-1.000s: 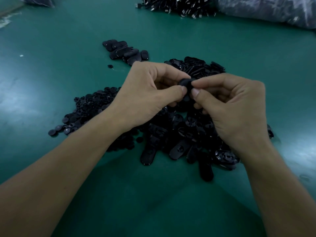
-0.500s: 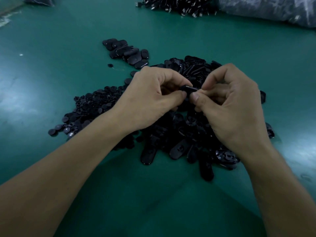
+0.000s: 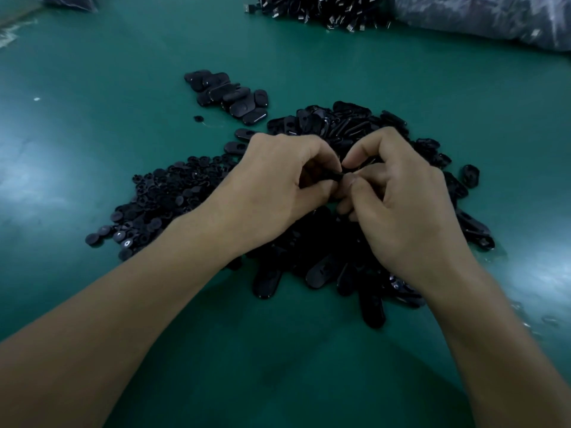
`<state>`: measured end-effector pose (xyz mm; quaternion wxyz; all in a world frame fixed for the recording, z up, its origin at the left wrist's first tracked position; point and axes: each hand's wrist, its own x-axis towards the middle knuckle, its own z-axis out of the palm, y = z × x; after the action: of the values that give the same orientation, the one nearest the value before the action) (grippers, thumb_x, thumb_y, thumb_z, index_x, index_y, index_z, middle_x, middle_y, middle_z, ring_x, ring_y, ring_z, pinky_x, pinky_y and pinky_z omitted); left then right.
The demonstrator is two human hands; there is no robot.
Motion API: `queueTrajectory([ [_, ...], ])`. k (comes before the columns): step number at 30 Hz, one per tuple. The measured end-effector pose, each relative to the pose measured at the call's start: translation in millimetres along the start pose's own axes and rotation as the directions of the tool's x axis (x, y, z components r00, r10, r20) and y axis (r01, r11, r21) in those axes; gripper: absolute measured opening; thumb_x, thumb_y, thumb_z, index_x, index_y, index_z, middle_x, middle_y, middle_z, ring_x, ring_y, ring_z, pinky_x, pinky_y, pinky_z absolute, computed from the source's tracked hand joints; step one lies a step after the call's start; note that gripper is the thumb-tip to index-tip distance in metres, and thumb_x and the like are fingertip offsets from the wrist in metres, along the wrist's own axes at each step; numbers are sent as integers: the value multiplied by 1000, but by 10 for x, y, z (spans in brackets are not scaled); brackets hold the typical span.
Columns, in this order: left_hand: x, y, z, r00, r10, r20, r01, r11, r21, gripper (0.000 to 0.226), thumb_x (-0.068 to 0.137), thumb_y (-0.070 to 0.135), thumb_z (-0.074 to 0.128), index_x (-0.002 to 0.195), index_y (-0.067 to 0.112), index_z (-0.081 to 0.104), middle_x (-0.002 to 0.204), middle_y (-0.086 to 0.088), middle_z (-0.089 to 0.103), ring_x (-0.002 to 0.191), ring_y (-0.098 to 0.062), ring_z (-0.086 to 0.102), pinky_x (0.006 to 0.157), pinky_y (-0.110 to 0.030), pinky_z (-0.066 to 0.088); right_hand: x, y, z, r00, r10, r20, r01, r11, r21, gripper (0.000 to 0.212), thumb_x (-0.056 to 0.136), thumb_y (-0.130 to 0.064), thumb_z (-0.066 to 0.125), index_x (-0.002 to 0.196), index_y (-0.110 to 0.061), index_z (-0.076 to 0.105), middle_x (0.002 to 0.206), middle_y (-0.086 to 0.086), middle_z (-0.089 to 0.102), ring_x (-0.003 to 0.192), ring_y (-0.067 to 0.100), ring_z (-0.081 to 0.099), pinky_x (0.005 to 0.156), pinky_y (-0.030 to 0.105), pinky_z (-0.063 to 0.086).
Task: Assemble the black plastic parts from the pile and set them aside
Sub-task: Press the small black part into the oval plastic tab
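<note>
My left hand (image 3: 272,193) and my right hand (image 3: 398,205) meet over a pile of black oblong plastic parts (image 3: 349,125). Between their fingertips they pinch one small black part (image 3: 333,177), mostly hidden by my fingers. A heap of small round black pieces (image 3: 160,199) lies to the left of my hands. A small group of set-aside oblong parts (image 3: 234,97) lies farther back on the left. The pile's nearer half shows below my hands (image 3: 327,273).
The work surface is a green mat (image 3: 92,88). At the far edge lie another heap of dark parts (image 3: 324,10) and a plastic bag (image 3: 482,17). One stray round piece (image 3: 198,118) sits alone near the set-aside group.
Both hands have dropped lower toward the pile and closed tighter together. The black part between them is now more covered by the fingers.
</note>
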<state>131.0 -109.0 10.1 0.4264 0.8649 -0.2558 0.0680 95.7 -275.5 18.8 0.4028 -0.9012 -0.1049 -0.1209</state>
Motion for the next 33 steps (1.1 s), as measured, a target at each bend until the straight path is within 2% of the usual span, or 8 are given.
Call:
queueTrajectory([
  [3,-5,25,-5,998,25,-51,-25,1000,2,13,88,16,75,101,19,73,78,19,66,72,7,63,66,-8,48,-4,-35,-22,998,-48,-41,48,999,-8,29,97,-10,55,90,-37,49,72,-3,70,56,15,63,50,33,47],
  [7,-11,36,22,996,26,-91,-26,1000,3,13,90,16,74,102,18,73,80,17,68,72,4,64,65,-12,51,8,-17,-22,996,-54,-75,54,998,7,22,96,-14,61,91,-34,54,71,-9,70,53,16,62,48,32,47],
  [9,-9,36,39,997,-7,-81,6,1000,-19,11,90,16,73,100,18,73,79,15,70,71,2,65,64,-14,52,17,20,-8,993,-53,-103,52,999,-4,18,94,-16,63,93,-33,57,73,-13,69,54,10,61,47,20,46],
  [12,24,30,31,991,-119,-56,107,976,-190,7,89,12,73,94,17,74,76,8,73,64,-2,68,62,-18,55,26,83,-22,989,-55,-137,48,998,-49,16,92,-24,68,106,-32,64,72,-9,63,67,3,59,60,8,42],
  [14,52,23,-7,983,-181,-21,162,920,-356,8,91,5,70,92,13,73,76,1,73,62,-7,68,61,-22,58,46,118,-55,992,-36,-121,35,999,-9,16,92,-25,70,105,-35,68,84,-14,65,76,0,60,67,8,43],
  [16,65,14,-48,978,-208,17,190,853,-487,11,92,1,68,91,11,73,74,-4,70,61,-8,64,61,-22,58,69,124,-82,997,10,-72,2,986,165,15,91,-21,72,100,-33,71,86,-12,72,81,1,67,71,12,50],
  [21,61,8,-55,974,-189,121,224,780,-584,9,91,5,69,95,11,73,76,-2,73,66,-8,66,64,-23,58,66,96,-101,997,70,-27,-51,899,434,11,86,-16,76,89,-25,72,75,-3,76,65,8,71,57,14,50],
  [33,53,10,-83,975,-181,129,222,791,-571,15,90,6,70,104,8,73,81,-9,75,68,-12,69,65,-23,59,62,124,-94,995,98,-36,-71,888,455,6,87,-17,77,87,-21,72,75,-1,76,61,10,71,53,16,50],
])
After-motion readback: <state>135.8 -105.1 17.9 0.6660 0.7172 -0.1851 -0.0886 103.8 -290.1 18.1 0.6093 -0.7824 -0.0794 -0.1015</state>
